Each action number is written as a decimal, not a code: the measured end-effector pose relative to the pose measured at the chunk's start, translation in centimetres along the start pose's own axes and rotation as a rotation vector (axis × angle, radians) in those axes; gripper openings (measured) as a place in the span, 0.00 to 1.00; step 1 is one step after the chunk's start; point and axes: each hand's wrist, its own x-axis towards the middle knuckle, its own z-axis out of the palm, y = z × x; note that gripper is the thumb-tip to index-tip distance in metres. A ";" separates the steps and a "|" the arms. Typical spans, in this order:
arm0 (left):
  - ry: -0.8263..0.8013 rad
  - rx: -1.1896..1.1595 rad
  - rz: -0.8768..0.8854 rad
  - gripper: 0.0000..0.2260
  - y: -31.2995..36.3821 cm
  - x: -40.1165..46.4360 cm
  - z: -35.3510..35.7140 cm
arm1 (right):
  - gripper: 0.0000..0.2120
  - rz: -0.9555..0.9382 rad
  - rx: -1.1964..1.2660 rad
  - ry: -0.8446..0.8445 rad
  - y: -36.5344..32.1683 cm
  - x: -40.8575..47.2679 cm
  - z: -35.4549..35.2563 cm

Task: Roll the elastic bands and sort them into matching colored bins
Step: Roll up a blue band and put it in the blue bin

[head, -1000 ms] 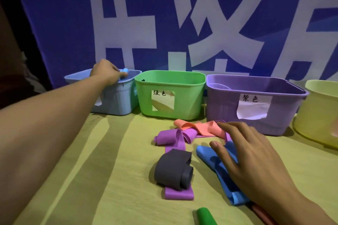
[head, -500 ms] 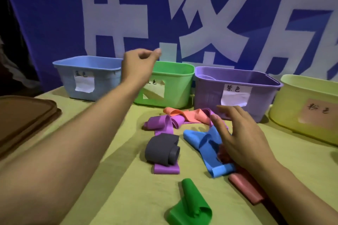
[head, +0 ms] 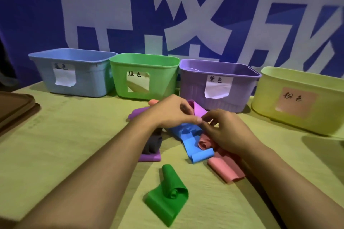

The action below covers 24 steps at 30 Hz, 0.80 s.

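Note:
Loose elastic bands lie in a pile on the yellow-green table. My left hand (head: 171,114) and my right hand (head: 225,130) meet fingertip to fingertip over the far end of the blue band (head: 193,147), and both pinch it there. A purple band (head: 199,108) lies just behind the fingers. A half-rolled green band (head: 167,197) is nearest to me. Pink bands (head: 226,172) lie under my right wrist. A dark grey band (head: 153,143) rests on another purple band (head: 150,157) beside my left forearm. Behind stand the blue bin (head: 87,83), green bin (head: 160,83), purple bin (head: 193,89) and pink-labelled yellow bin (head: 268,98).
A brown tray (head: 13,106) sits at the table's left edge. A blue banner with white characters hangs right behind the bins. An orange-pink band (head: 153,102) and a further purple band (head: 139,113) lie in front of the green bin.
My left hand has come back from the blue bin, where it held a blue roll, to the pile. It now meets my right hand at the blue band.

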 end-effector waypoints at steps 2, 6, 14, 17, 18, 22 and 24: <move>-0.064 0.076 -0.012 0.13 -0.1 -0.3 0.0 | 0.12 0.015 -0.013 -0.043 0.2 0.0 -0.2; -0.080 0.159 0.015 0.09 -0.4 -0.1 0.1 | 0.16 0.051 -0.028 -0.111 1.0 0.0 -0.8; -0.146 0.164 0.145 0.14 -0.2 -0.5 -0.4 | 0.11 0.009 -0.001 -0.044 1.3 -0.1 -1.1; -0.275 0.153 0.229 0.13 0.7 -0.9 -0.1 | 0.08 -0.010 0.004 -0.069 1.6 0.0 -1.1; -0.291 0.156 0.243 0.13 1.1 -1.1 0.1 | 0.08 -0.008 0.001 -0.083 1.7 0.0 -1.2; -0.238 0.245 0.244 0.19 2.9 -2.0 0.8 | 0.11 0.024 0.006 -0.050 1.9 0.0 -1.3; -0.201 0.319 0.222 0.25 3.5 -2.2 1.1 | 0.12 0.038 0.006 0.006 1.9 0.1 -1.3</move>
